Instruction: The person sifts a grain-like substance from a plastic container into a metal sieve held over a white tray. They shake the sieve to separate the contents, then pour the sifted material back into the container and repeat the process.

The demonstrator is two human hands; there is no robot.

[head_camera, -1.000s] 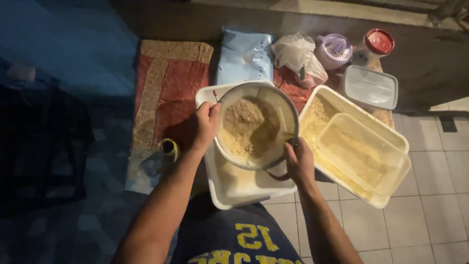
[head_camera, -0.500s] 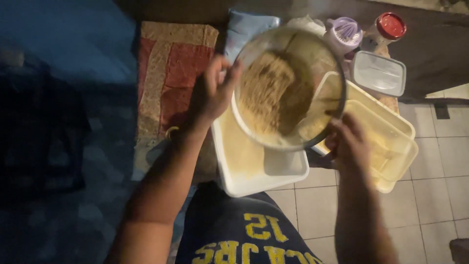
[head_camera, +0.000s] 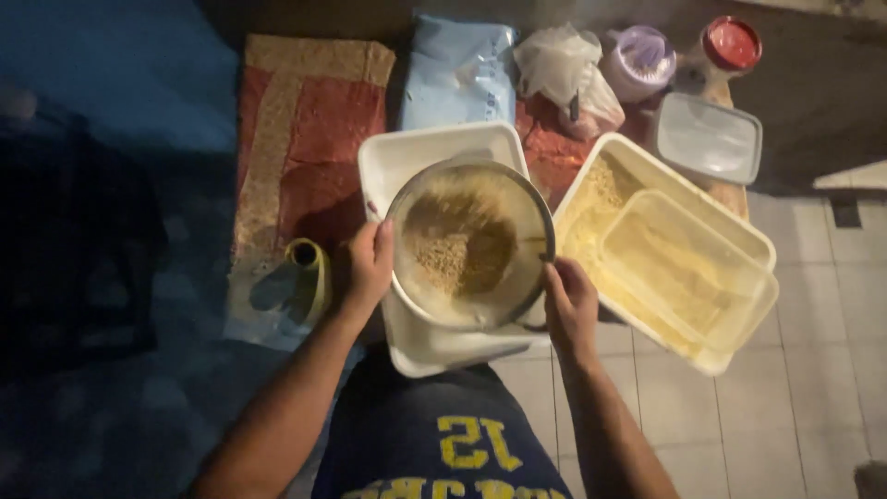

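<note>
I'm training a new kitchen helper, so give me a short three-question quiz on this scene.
1. True or false: both hands grip the round sieve by its rim.
2. What does the sieve hang over?
A. the white rectangular tray
B. the red-lidded jar
C. the patterned mat
3. Which container lies to the right of the right hand?

Key
1. True: the left hand and the right hand each hold one side of the rim.
2. A
3. The cream plastic tub, with a smaller tub set inside it.
</note>
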